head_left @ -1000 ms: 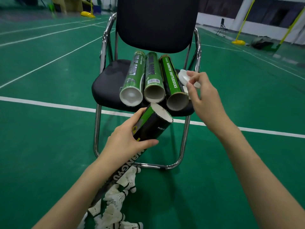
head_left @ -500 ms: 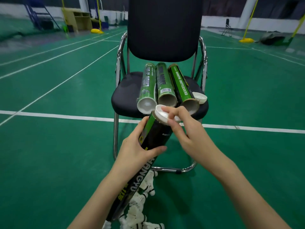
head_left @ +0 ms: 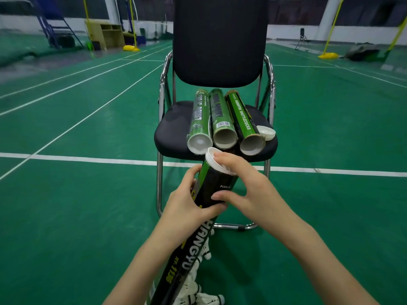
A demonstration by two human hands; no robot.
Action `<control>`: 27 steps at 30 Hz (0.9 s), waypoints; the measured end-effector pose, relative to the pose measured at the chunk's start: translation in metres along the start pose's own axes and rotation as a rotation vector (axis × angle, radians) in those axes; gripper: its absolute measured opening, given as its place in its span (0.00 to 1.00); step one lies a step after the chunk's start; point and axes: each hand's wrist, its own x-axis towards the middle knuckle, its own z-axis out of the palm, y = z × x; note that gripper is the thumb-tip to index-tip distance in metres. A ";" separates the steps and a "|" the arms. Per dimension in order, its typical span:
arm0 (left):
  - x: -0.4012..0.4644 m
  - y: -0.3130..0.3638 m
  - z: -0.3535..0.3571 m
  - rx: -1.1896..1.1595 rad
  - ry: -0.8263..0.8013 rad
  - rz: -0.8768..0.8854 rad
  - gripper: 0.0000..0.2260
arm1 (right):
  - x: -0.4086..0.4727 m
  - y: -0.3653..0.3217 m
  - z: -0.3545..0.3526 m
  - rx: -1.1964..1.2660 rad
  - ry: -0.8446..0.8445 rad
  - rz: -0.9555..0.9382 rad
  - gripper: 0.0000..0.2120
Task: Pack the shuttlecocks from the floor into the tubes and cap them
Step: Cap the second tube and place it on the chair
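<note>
At lower centre of the frame, the left hand is gripping a black and green tube near its upper end, fingers curled behind it and thumb lying across the front. The tube is slanting from the bottom edge, where its lower end is cut off, up toward the chair. The right hand is curling over the tube's top, fingers on a white cap and thumb touching the tube wall below it; the cap is sitting tilted on the mouth, and its near right portion is hidden under the fingers, so how fully it is seated cannot be told. Printing on the tube is only partly readable, with the left hand covering the start of the lettering. On the black seat at centre, three green tubes are lying side by side, open mouths facing the camera; the leftmost mouth is showing a white lining, and the contents of all three are too dark to make out. A loose white cap is resting on the seat just beside the rightmost tube's mouth. At the bottom of the frame, white shuttlecocks are lying on the green court floor, largely hidden behind the held tube and left forearm and cut off by the frame edge, so their count cannot be told. Background items at upper left and right are blurred.
</note>
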 end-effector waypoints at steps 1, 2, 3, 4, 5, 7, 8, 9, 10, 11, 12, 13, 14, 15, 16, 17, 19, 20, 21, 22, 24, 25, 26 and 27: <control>-0.002 0.000 0.001 0.008 -0.006 -0.002 0.32 | 0.000 0.001 -0.001 -0.010 0.003 0.003 0.28; -0.003 0.000 0.002 0.017 -0.008 -0.002 0.32 | 0.000 0.002 -0.001 -0.014 0.004 0.010 0.27; -0.004 0.000 0.002 0.024 -0.004 0.001 0.32 | -0.001 0.002 -0.002 -0.001 0.001 0.019 0.27; -0.005 0.000 0.003 0.031 0.002 0.007 0.31 | -0.001 0.003 -0.002 0.021 0.002 0.027 0.26; -0.006 0.000 0.003 0.037 0.009 0.014 0.31 | -0.001 0.002 -0.001 0.039 0.008 0.026 0.25; -0.007 0.001 0.002 0.036 0.015 0.032 0.31 | -0.001 0.001 0.000 0.040 0.025 0.011 0.24; -0.008 0.002 0.002 0.034 0.015 0.046 0.32 | -0.001 0.001 0.000 0.029 0.029 0.007 0.24; -0.008 0.003 0.002 0.034 0.015 0.060 0.34 | -0.001 0.000 0.000 0.017 0.028 0.006 0.24; -0.007 0.003 0.002 0.038 0.016 0.078 0.36 | -0.001 0.000 0.001 0.010 0.025 0.007 0.24; -0.007 0.002 0.003 0.045 0.015 0.098 0.39 | -0.001 0.000 0.002 0.007 0.021 0.008 0.24; -0.007 0.001 0.003 0.057 0.010 0.119 0.42 | -0.002 0.000 0.003 0.004 0.016 0.005 0.24; -0.007 0.000 0.004 0.075 0.000 0.136 0.46 | -0.002 0.000 0.005 -0.002 0.011 -0.003 0.24; -0.007 -0.001 0.004 0.093 -0.015 0.146 0.48 | -0.003 -0.001 0.007 -0.014 0.008 -0.017 0.23; -0.007 -0.002 0.005 0.104 -0.029 0.154 0.48 | -0.003 -0.002 0.009 -0.030 0.005 -0.033 0.23; -0.008 -0.003 0.006 0.108 -0.036 0.160 0.48 | -0.004 -0.002 0.011 -0.045 0.002 -0.049 0.22; -0.008 -0.004 0.006 0.107 -0.037 0.161 0.47 | -0.004 -0.002 0.012 -0.057 -0.002 -0.057 0.22; -0.007 -0.006 0.007 0.108 -0.033 0.151 0.44 | -0.005 0.000 0.013 -0.068 -0.007 -0.055 0.22; -0.008 -0.006 0.007 0.110 -0.031 0.149 0.43 | -0.007 0.002 0.014 -0.076 -0.004 -0.059 0.22; -0.008 -0.007 0.007 0.113 -0.027 0.151 0.43 | -0.008 0.004 0.015 -0.091 0.003 -0.068 0.21; -0.008 -0.007 0.007 0.116 -0.023 0.155 0.42 | -0.010 0.005 0.017 -0.110 0.013 -0.079 0.20; -0.009 -0.007 0.007 0.119 -0.018 0.160 0.40 | -0.013 0.008 0.020 -0.142 0.038 -0.093 0.19; -0.009 -0.007 0.007 0.120 -0.016 0.161 0.39 | -0.015 0.010 0.022 -0.146 0.055 -0.093 0.18; -0.009 -0.007 0.007 0.121 -0.015 0.163 0.38 | -0.016 0.011 0.024 -0.145 0.074 -0.089 0.19; -0.009 -0.006 0.006 0.120 -0.015 0.164 0.38 | -0.017 0.011 0.026 -0.138 0.093 -0.086 0.19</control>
